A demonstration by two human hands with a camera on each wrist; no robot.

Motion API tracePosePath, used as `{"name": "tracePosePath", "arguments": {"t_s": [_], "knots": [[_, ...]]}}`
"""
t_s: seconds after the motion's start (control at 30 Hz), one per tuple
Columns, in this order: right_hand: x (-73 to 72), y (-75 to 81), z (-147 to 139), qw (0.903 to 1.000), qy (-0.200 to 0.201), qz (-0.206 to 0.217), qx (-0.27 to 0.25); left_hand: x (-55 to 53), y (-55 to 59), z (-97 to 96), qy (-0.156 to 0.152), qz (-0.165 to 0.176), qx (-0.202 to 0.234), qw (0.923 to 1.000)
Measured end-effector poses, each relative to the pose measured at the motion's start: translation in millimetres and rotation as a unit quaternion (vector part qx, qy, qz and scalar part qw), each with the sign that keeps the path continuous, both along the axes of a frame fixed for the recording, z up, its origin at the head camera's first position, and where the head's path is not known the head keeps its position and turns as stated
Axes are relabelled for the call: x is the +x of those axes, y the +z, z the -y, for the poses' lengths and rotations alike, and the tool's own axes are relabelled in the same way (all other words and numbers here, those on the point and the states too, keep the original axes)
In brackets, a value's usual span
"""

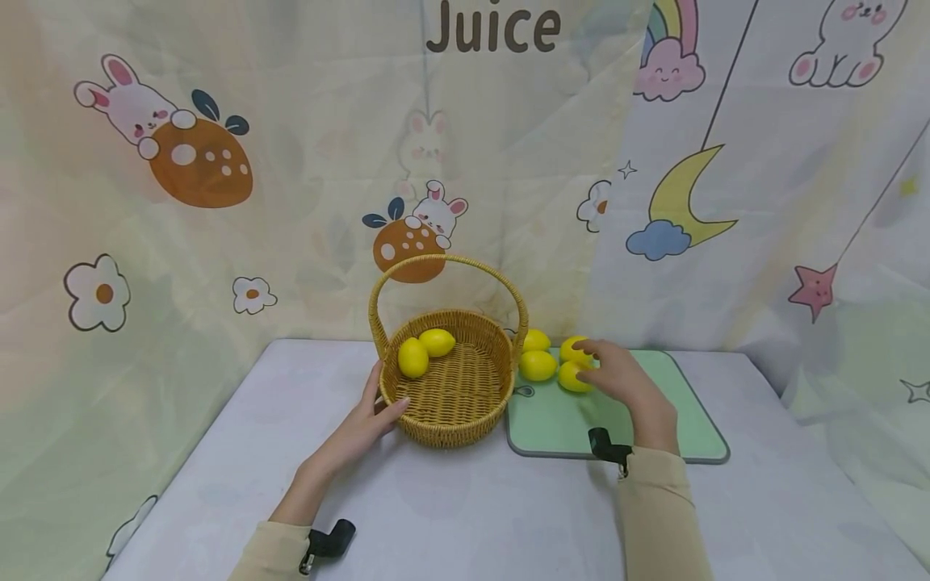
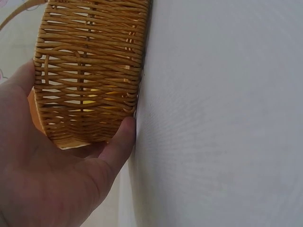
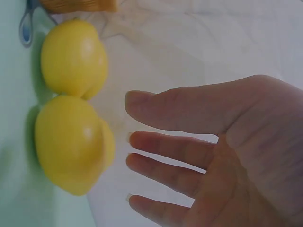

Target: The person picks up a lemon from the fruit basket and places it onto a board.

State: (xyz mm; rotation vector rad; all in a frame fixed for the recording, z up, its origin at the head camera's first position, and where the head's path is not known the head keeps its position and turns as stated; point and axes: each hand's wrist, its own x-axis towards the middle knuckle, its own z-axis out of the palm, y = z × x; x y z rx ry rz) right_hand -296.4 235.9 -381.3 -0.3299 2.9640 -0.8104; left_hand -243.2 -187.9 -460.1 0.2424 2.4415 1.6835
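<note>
A wicker basket with a tall arched handle stands mid-table, two yellow lemons lying inside at its left. My left hand holds the basket's left side from outside, thumb along the front wall and fingers round the side. In the left wrist view a fingertip touches the woven wall close to the tabletop. Several more lemons sit in a cluster right of the basket. My right hand hovers over the cluster's right-hand lemons, fingers spread and holding nothing; the right wrist view shows a gap between fingertips and lemons.
Under the loose lemons lies a green cutting board with a dark grey edge, its left side against the basket. A white cloth covers the table. Behind rises a printed fabric backdrop with cartoon rabbits, fruit and a moon.
</note>
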Motion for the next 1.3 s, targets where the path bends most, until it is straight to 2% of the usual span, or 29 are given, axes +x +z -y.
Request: {"name": "tracePosePath", "arguments": {"t_s": [0.3,0.63,0.97,1.3], "knots": [[16.9,23.9,18.8,0.9994,0.024,-0.009,-0.022,-0.7,-0.9,0.8,-0.001,-0.001,0.003,1.0000],[28.3,39.7,40.4,0.9966,0.071,-0.035,-0.021,-1.1,-0.7,0.5,-0.001,-0.002,0.008,1.0000],[32.7,42.4,76.2,0.9890,0.126,-0.063,-0.046,0.3,0.6,0.3,0.004,0.001,0.005,1.0000],[31.5,32.6,99.1,0.9842,0.155,-0.071,-0.047,1.7,2.5,0.3,0.005,0.006,0.002,1.0000]]}}
